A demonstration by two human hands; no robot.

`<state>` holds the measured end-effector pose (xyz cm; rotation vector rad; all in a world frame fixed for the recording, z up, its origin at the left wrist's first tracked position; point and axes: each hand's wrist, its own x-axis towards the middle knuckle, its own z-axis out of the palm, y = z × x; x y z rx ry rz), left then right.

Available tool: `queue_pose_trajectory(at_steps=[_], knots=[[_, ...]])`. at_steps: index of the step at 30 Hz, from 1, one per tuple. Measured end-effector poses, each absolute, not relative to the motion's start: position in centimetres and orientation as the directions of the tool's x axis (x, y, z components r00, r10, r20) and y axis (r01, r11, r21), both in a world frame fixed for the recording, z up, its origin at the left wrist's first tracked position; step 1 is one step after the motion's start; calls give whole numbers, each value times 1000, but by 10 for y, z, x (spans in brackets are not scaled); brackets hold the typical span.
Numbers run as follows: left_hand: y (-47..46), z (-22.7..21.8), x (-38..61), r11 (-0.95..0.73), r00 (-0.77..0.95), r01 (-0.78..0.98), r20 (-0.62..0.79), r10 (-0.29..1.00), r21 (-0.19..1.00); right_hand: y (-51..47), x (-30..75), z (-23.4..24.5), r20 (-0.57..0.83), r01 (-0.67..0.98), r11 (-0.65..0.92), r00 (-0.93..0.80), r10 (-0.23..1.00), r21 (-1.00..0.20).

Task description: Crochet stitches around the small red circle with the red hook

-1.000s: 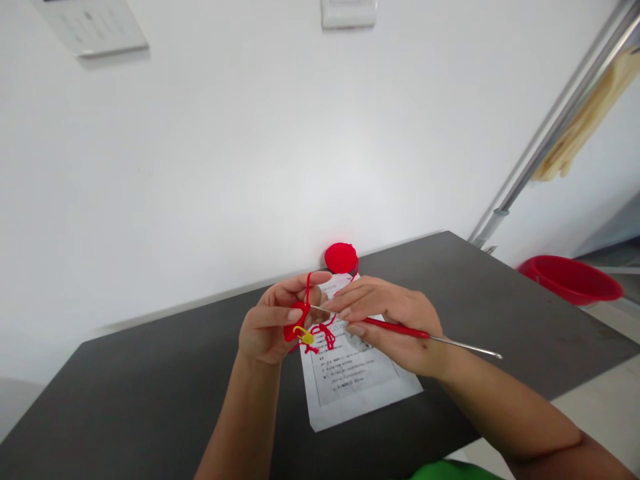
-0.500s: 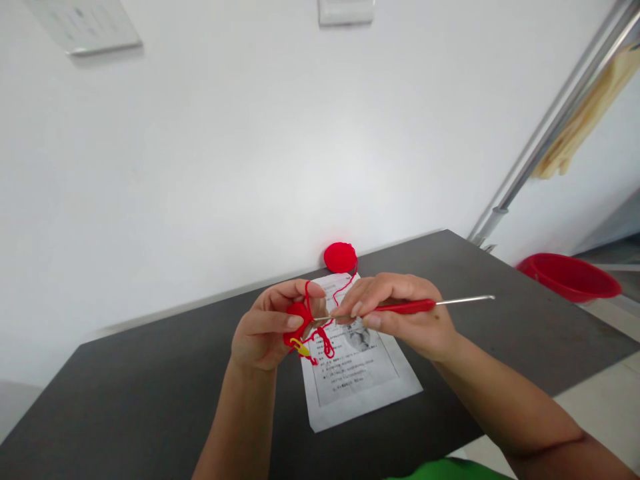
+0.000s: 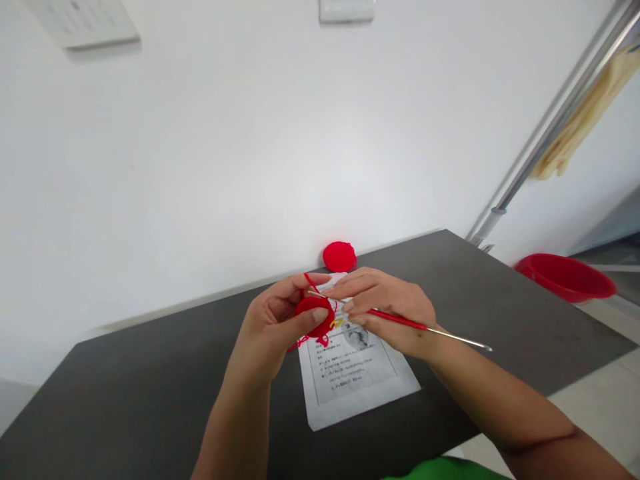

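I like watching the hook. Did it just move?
Yes. The crochet hook's back end tipped down toward the table; the yarn ball stayed put.

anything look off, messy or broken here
Nothing really stands out. The left hand pinches the red crochet piece, the right hand holds the crochet hook at it. The printed sheet lies a little askew on the dark table, and loose yarn ends dangle under the piece; nothing is spilled or broken.

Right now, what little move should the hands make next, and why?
Probably push the crochet hook into the red crochet piece: the right hand holds its tip at the piece's top edge, and the left hand pinches the piece.
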<state>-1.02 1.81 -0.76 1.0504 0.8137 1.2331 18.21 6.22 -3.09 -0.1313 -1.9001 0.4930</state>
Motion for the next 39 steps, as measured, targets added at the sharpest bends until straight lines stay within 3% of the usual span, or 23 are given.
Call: queue_pose_trajectory(at_steps=[4,8,25,31,39], knots=[[18,-6,-9,-21,107,-327,59,992,945,63,179,-35,815,-306,761,-312,487,-572],[20,-6,-7,-61,22,-316,72,997,947,65,178,-39,769,-412,650,-317,554,-638],[16,-5,-9,-68,-1,-188,69,998,980,74,186,-33,676,-497,473,-402,618,-727],[15,-4,-4,-92,-9,-106,92,996,990,78,197,-30,677,-451,505,-495,545,-736],[16,-9,0,-133,-37,14,134,990,991,76,209,-22,682,-220,716,-571,456,-663]])
